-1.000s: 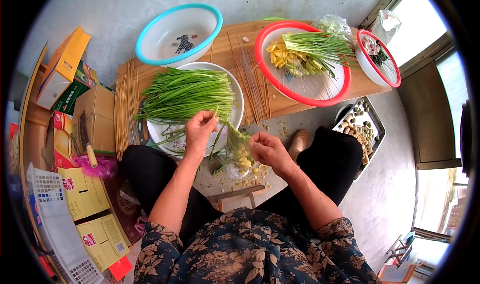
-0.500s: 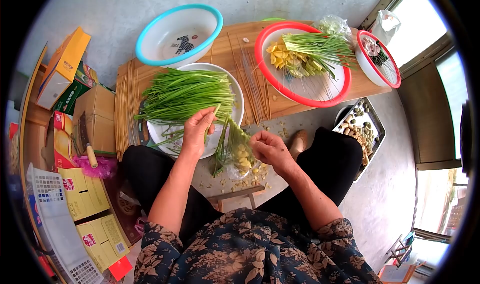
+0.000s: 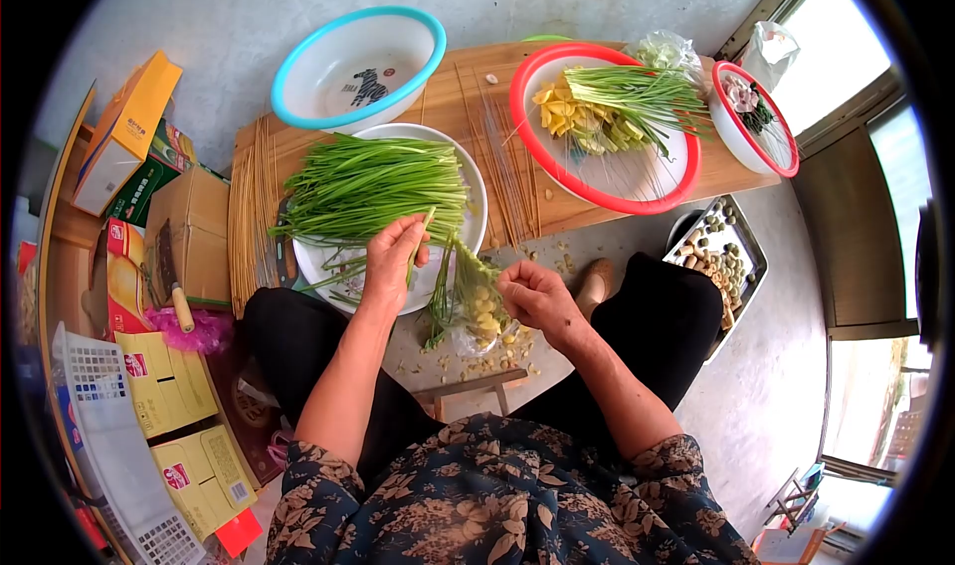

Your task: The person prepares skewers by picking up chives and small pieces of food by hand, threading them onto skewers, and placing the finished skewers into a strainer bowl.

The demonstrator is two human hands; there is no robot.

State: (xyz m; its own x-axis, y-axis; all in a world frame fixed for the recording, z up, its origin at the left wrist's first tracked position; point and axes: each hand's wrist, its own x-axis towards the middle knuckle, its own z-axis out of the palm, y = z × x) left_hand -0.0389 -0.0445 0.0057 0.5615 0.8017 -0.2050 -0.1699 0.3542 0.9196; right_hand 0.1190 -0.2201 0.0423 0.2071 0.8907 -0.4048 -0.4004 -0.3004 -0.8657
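- The left hand [image 3: 395, 259] pinches a slender green stalk [image 3: 419, 247] between thumb and forefinger; the stalk stands near upright, its tip above the fingers.
- The right hand [image 3: 538, 295] has thumb and forefinger pressed together, the other fingers curled in; I cannot tell whether anything thin lies between them.
- The hands are apart, both over the gap between the knees; the stalk is on the left side of that gap, well away from the right hand.
- Drooping green leaves [image 3: 439, 301] hang between the hands, closer to the left one. Beside them is a clear plastic bag [image 3: 481, 318] with yellowish bits, just left of the right hand; whether the right hand touches it is not clear.
- A heap of chives [image 3: 373, 179] lies on a round white plate [image 3: 480, 187], ahead of the left hand and slightly to its left. The stalks' long axis runs roughly left to right, across the line of the left forearm. The left hand is the nearer, by the plate's front edge; the right hand is well apart from it.
- The plate rests on the wooden surface [image 3: 448, 104], with thin sticks [image 3: 505, 182] to its right and a red-rimmed basin [image 3: 637, 206] farther right, holding more greens and yellow slices.
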